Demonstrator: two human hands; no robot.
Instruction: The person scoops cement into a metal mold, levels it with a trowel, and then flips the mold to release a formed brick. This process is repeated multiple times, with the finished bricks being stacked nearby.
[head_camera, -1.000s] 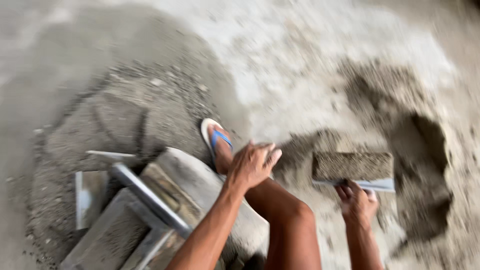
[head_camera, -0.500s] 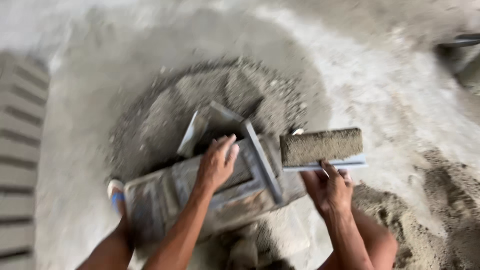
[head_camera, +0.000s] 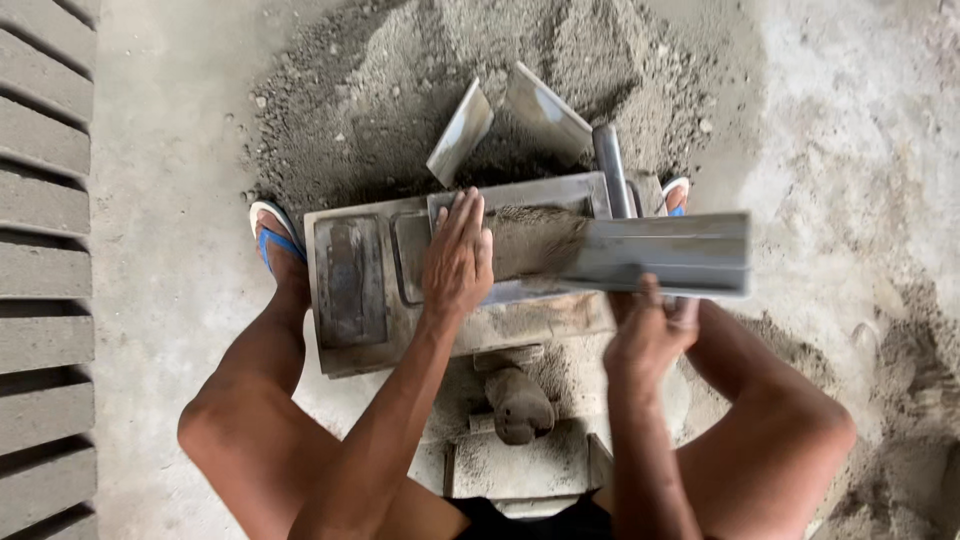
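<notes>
You had your left hand (head_camera: 458, 258) flat on the grey metal block mould (head_camera: 440, 290) w/ damp mix, right hand (head_camera: 648, 335) gripping a flat steel plate (head_camera: 665, 252) over it. Mould looked unfilled, imo levelling left.

The block mould (head_camera: 350, 290) is dull grey metal, crusted with dried cement. The scoop (head_camera: 665, 252) looks like brushed sheet metal, smoother, though it's a bit blurry. Damp, gritty sand mix (head_camera: 530, 240) sits coarse and matt. At 9 o'clock, the cast blocks (head_camera: 45, 250) are rough concrete; the floor (head_camera: 170, 200) is dusty concrete.
</notes>
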